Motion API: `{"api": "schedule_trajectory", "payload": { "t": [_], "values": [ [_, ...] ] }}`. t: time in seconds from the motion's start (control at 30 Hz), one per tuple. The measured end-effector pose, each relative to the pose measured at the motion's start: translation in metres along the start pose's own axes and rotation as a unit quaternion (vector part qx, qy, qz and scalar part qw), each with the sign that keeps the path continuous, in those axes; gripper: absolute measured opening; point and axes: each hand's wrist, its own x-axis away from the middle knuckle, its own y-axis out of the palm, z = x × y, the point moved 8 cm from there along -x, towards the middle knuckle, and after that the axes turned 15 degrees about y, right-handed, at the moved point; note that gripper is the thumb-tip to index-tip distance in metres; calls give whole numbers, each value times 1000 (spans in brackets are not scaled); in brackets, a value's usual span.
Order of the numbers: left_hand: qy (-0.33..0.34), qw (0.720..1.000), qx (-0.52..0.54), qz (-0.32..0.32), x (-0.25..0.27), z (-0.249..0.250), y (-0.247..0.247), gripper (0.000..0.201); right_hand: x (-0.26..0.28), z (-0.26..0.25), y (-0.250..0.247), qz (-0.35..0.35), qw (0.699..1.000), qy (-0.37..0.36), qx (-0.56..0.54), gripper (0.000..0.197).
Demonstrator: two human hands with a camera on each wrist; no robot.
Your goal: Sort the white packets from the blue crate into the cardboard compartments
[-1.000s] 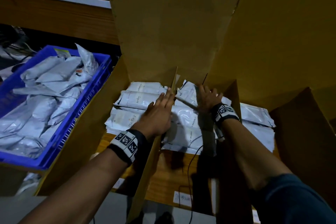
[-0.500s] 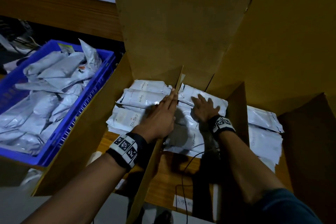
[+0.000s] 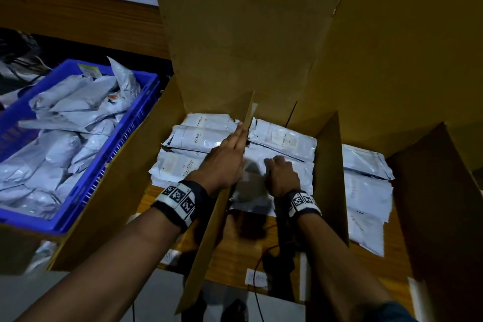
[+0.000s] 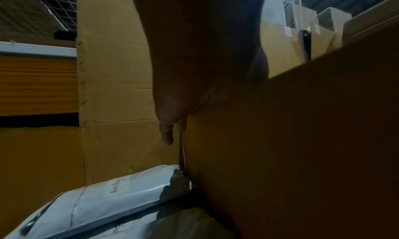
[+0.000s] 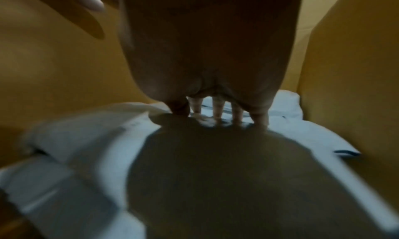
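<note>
The blue crate (image 3: 109, 162) stands at the left, heaped with white packets (image 3: 60, 133). The cardboard compartments sit in the middle. My left hand (image 3: 230, 149) lies flat along the divider (image 3: 209, 243) between the left and middle compartments, its fingers (image 4: 167, 137) straight. My right hand (image 3: 281, 172) is inside the middle compartment, its arched fingertips (image 5: 218, 114) pressing down on a white packet (image 3: 251, 191) that lies on the stack. It holds nothing. Stacked packets (image 3: 198, 136) marked "Pending" fill the left compartment.
A second divider (image 3: 329, 165) walls off the right compartment, which holds more packets (image 3: 366, 191). A tall cardboard back wall (image 3: 248, 34) rises behind. A dark cable (image 3: 261, 256) and paper labels (image 3: 257, 278) lie on the wooden table at the compartments' open front.
My right hand has drawn back toward me over the middle stack, its fingers going from flat to arched. The left hand has stayed on the divider.
</note>
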Motion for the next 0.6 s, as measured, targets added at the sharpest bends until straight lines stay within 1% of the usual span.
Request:
{"api": "schedule_trajectory", "payload": {
  "t": [0.07,0.1,0.2,0.23,0.3,0.4,0.47,0.53,0.6],
  "values": [
    [3,1000,0,0,1,1,-2,87,-3,10,12,-69,998,-1,12,55],
    [3,1000,4,0,2,2,-3,85,-3,12,13,-84,996,-9,20,57],
    [6,1000,19,-1,5,5,-6,79,4,7,0,-86,996,-32,11,59],
    [11,1000,24,2,7,9,-10,78,9,4,-8,-70,997,-31,-8,58],
    [12,999,34,16,15,19,-21,75,22,-2,-31,-32,997,-8,-75,49],
    [-13,998,43,51,40,28,-39,65,55,-13,-66,-1,987,-4,-161,38],
    [-47,994,55,79,65,24,-45,59,86,-23,-92,48,979,-27,-195,34],
    [-75,992,50,89,96,17,-47,53,122,-37,-113,96,972,-59,-204,30],
    [-70,993,25,91,128,14,-51,46,156,-55,-124,122,965,-106,-207,27]
  ]
}}
